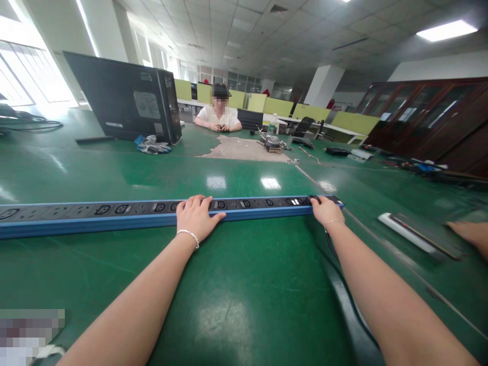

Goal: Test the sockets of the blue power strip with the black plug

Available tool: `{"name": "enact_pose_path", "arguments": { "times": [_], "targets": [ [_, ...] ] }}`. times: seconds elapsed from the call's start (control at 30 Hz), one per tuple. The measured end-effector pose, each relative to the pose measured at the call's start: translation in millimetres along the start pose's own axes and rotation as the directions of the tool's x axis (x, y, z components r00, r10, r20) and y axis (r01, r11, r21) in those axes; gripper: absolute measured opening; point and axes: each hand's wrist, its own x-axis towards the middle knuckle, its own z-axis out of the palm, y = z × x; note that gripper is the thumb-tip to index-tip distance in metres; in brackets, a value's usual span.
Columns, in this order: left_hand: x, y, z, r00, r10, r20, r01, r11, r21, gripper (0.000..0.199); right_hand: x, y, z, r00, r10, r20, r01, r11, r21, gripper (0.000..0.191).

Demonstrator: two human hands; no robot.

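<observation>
Head view: left hand (pixel 195 216), fingers apart, on 1 power strip (pixel 145 218); right hand (pixel 328 211) clamped on 1 plug (pixel 313 197).

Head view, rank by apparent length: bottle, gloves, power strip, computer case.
1. Power strip, running past the left edge
2. Computer case
3. Gloves
4. Bottle
Nearness exaggerates the strip.

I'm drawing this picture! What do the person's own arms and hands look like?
Both arms are bare, with no sleeves showing. The left hand has a silvery, twisted-looking bracelet at the wrist. The right hand has a thinner one.
</observation>
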Motion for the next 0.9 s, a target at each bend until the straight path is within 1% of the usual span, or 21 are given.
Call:
{"name": "enact_pose_path", "arguments": {
  "times": [0.2,0.43,0.57,0.67,0.9],
  "targets": [
    [0,1,-0.7,1.0,-0.007,0.019,0.007,1.0,0.009,0.061,0,1,1,1.0,0.002,-0.011,-0.002,1.0,0.031,0.049],
    [1,2,-3.1,0.998,-0.021,0.051,0.021,1.0,0.0,0.062,9,4,-3,0.998,-0.056,-0.008,0.057,0.998,0.037,0.047],
    [1,1,-1.7,0.999,-0.012,0.035,0.012,1.0,0.007,0.062,17,6,-6,0.996,-0.083,0.033,0.083,0.997,-0.005,0.044],
    [1,0,-1.1,1.0,0.0,0.02,0.0,1.0,0.003,0.062,19,6,-8,0.995,-0.092,0.042,0.093,0.995,-0.029,0.044],
    [1,1,-2.0,0.999,-0.007,0.032,0.007,1.0,0.006,0.062,14,4,-5,0.998,-0.054,0.024,0.055,0.998,-0.016,0.047]
  ]
}}
